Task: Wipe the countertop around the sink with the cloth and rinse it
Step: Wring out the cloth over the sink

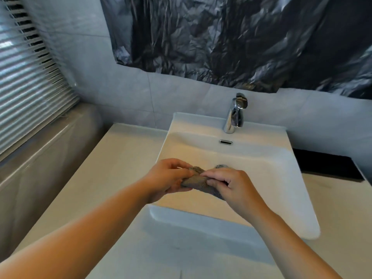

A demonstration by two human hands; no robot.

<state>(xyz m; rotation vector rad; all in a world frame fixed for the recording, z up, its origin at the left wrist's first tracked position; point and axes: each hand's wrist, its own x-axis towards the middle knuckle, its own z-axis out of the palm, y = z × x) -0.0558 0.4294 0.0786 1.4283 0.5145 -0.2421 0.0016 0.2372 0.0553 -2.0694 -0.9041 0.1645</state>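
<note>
pale countertop point(124, 158); white sink point(298, 178); both hands grip cloth point(198, 181)

Plenty of room over the pale stone countertop point(120, 168) left of the white ceramic sink point(298, 178); only the chrome tap point(234, 115) sticking up at the back.

Grey-brown cloth point(198, 181), white sink point(291, 178), chrome faucet point(234, 115) (mirror-bright), crinkled black plastic sheet point(231, 37), pale grey wall tiles point(120, 91)
</note>
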